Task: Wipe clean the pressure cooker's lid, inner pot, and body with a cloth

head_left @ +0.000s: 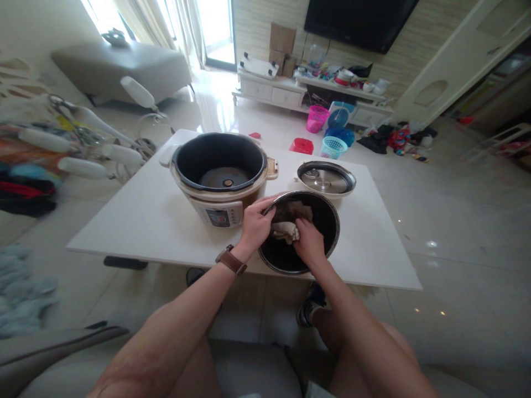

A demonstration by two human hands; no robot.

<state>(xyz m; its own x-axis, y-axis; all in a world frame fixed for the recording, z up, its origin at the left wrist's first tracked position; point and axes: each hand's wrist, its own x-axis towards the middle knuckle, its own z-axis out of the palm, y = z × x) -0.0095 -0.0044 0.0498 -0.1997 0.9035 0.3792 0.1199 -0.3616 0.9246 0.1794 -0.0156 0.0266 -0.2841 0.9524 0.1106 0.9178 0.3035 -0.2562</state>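
A dark round inner pot (332, 226) is tilted toward me at the front of the white table. My left hand (256, 225) grips its left rim, thumb inside the wall. Inside the pot, my right hand (309, 240) is closed on a pale, stained cloth (286, 229), pressed near the inner wall. The cloth is bunched, and part of it is hidden under the fingers. To the left stands the cream body of an electric cooker (219, 204), uncovered, with its dark hollow showing. Behind the pot a round metal lid (327, 179) lies with its inner face up.
The white table (136, 221) has its near edge just in front of my knees. Beyond it, baskets including a pink one (317, 119) and a light blue one (333, 147) stand on the floor. A white lamp-like fixture (103, 149) is at the left.
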